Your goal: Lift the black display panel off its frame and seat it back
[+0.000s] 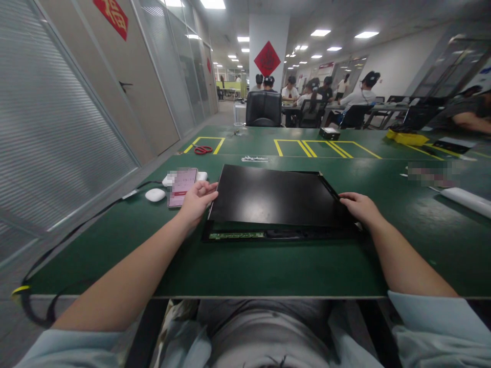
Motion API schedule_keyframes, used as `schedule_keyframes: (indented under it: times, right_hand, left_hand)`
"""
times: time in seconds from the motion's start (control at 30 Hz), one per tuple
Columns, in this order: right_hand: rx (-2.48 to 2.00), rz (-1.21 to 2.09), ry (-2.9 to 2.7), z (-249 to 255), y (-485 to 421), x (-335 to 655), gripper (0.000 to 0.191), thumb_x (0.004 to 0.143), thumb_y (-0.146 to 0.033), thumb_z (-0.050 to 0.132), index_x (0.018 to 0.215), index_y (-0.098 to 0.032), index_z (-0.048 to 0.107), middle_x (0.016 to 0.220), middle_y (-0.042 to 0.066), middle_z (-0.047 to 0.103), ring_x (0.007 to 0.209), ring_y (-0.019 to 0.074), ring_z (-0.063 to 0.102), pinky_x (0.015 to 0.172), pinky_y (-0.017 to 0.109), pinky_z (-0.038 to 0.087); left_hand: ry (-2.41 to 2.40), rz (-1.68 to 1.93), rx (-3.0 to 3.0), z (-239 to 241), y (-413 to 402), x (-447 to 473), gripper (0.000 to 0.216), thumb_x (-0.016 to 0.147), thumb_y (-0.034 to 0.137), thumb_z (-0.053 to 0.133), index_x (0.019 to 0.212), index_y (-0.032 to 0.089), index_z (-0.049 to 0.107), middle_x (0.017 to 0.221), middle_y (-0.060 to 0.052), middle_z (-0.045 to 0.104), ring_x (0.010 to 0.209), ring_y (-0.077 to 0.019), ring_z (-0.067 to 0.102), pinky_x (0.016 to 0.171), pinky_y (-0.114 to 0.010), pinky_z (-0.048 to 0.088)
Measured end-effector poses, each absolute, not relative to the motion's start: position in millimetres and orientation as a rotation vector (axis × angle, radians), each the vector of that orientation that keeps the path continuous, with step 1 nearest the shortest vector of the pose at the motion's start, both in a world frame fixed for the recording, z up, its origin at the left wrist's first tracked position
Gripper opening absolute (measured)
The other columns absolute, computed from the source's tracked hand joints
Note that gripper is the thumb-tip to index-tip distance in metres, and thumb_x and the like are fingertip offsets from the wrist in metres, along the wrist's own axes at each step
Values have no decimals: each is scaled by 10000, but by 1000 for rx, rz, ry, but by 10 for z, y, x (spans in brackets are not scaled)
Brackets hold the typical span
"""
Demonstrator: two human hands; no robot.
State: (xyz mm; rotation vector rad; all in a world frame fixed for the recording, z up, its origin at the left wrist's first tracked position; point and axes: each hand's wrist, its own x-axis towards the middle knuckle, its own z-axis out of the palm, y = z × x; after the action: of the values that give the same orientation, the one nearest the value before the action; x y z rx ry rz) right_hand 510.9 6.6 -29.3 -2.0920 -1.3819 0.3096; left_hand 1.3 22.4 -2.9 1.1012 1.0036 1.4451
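Observation:
A large flat black panel lies in front of me on the green table, over a black frame whose front strip with a green circuit board shows. My left hand grips the panel's left edge with curled fingers. My right hand holds the right edge, fingers bent over it. The panel's near edge sits slightly raised over the frame.
A phone and a white mouse lie left of the panel, with a black cable running off the table. Red scissors, a small black box and a yellow tray sit farther back. Several people sit at far desks.

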Motion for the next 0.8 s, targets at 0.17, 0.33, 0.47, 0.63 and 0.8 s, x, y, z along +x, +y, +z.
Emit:
schedule_keyframes:
  times: [0.17, 0.33, 0.47, 0.63, 0.8]
  right_hand:
    - [-2065, 274, -1442, -291, 60, 5070, 294, 712, -325, 709, 980, -231, 788, 947, 81, 788, 897, 284, 736, 840, 419, 587]
    - [-2065, 284, -1453, -298, 63, 5072, 296, 720, -322, 708, 991, -226, 777, 1006, 100, 788, 949, 303, 739, 891, 455, 584]
    - [-2034, 260, -1478, -318, 72, 5095, 283, 708, -311, 716, 972, -228, 770, 1045, 110, 788, 991, 318, 735, 926, 483, 573]
    - [-2063, 256, -1474, -307, 62, 5079, 274, 722, -306, 719, 981, -230, 766, 1083, 107, 783, 1034, 322, 729, 959, 483, 563]
    - [-2061, 252, -1509, -285, 47, 5046, 319, 725, -285, 722, 1035, -229, 775, 1109, 105, 778, 1058, 321, 724, 965, 469, 560]
  left_hand:
    - [1005, 1435, 1097, 8, 204, 26, 448, 556, 161, 836, 844, 227, 499, 1150, -38, 725, 869, -167, 709, 762, -293, 565]
    - [1074, 1416, 1020, -8, 204, 35, 475, 504, 142, 846, 835, 217, 515, 1069, -37, 733, 732, -134, 672, 599, -230, 512]
    - [1143, 1371, 1028, -23, 198, 38, 494, 451, 159, 870, 817, 205, 541, 1024, -36, 742, 590, -95, 607, 476, -187, 408]
    - [1207, 1356, 1087, -45, 192, 57, 480, 422, 172, 870, 800, 202, 576, 990, -30, 744, 634, -125, 642, 499, -203, 437]
    - [1218, 1365, 1156, -71, 206, 62, 422, 452, 151, 850, 792, 199, 605, 967, -36, 741, 839, -195, 710, 675, -275, 544]
